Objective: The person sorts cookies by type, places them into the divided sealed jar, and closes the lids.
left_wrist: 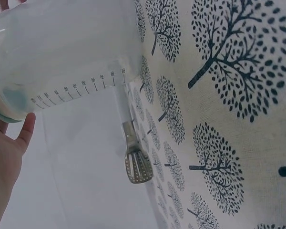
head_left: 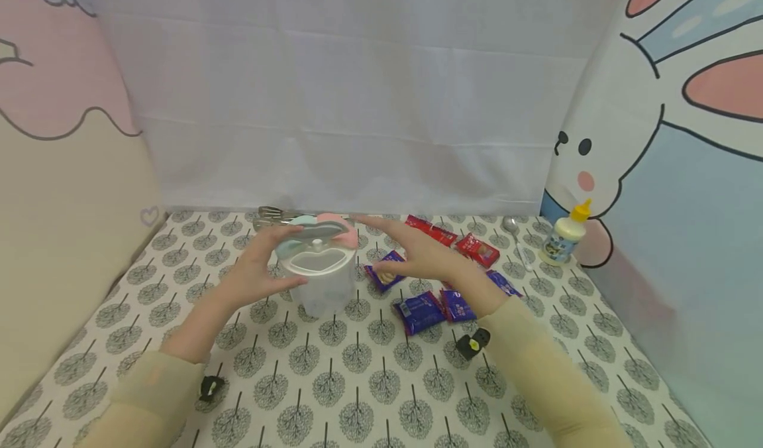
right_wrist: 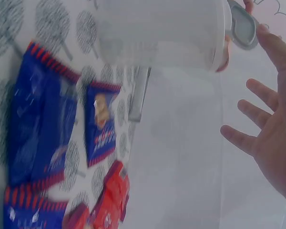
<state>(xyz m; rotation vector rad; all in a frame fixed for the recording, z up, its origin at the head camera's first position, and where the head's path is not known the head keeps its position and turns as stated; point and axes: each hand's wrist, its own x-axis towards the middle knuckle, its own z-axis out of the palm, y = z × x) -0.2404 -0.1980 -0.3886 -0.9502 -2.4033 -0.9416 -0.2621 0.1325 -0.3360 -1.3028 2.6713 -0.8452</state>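
Observation:
A clear plastic storage jar (head_left: 324, 292) with printed measuring marks stands upright on the table. Its sectioned lid (head_left: 348, 239) is teal, pink and white. My left hand (head_left: 256, 269) grips the jar from the left, its fingers at the teal side and its thumb by the front rim. On the other side, my right hand (head_left: 417, 252) is spread, palm toward the jar. In the right wrist view, a grey flap (right_wrist: 244, 26) stands out from the lid, with a fingertip of the right hand right at its edge. The other right fingers are apart and hold nothing.
Blue snack packets (head_left: 420, 312) and red snack packets (head_left: 477, 249) lie right of the jar. Behind it is a slotted metal utensil (left_wrist: 138, 164). A spoon (head_left: 518, 242) and a yellow-capped squeeze bottle (head_left: 561, 239) are farther right. Cloth walls border the table.

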